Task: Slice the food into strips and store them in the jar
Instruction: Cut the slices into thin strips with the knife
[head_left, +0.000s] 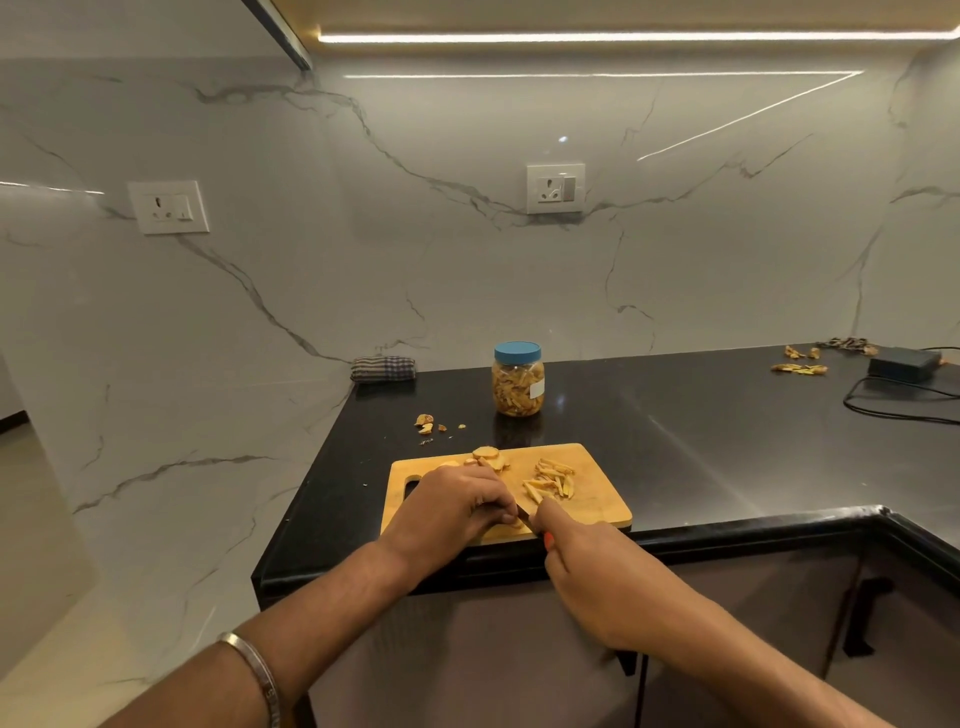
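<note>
While the blade works at the near edge of the board, the scene reads as follows.

Left hand (457, 506): fingers curled down onto a small piece of the food (515, 521), pinning it to the cutting board (597, 499) just beside the blade.
Right hand (582, 551): closed round the orange handle of a knife (530, 519); the dark blade points toward the left fingertips.
Piece being cut: mostly hidden under the left fingers; only a pale sliver shows.
Uncut slices (488, 457): a few round pale-yellow slices at the far left of the board.
Cut strips (553, 480): a loose heap right of the hands.
Jar (518, 379): on the black counter (727, 441) beyond the board, blue lid on, largely filled with similar strips.
Handling, as a judgement: the slices look light, firm and thin, likely to skid or snap under a dull press, so pressing from above with fingertips tucked back seems wise. The strips look small and loose, best gathered in a pinch or scooped.
Risk: the fingertips sit very close to the edge of the blade.
Scraps (428, 423): peel bits on the counter left of the jar.
</note>
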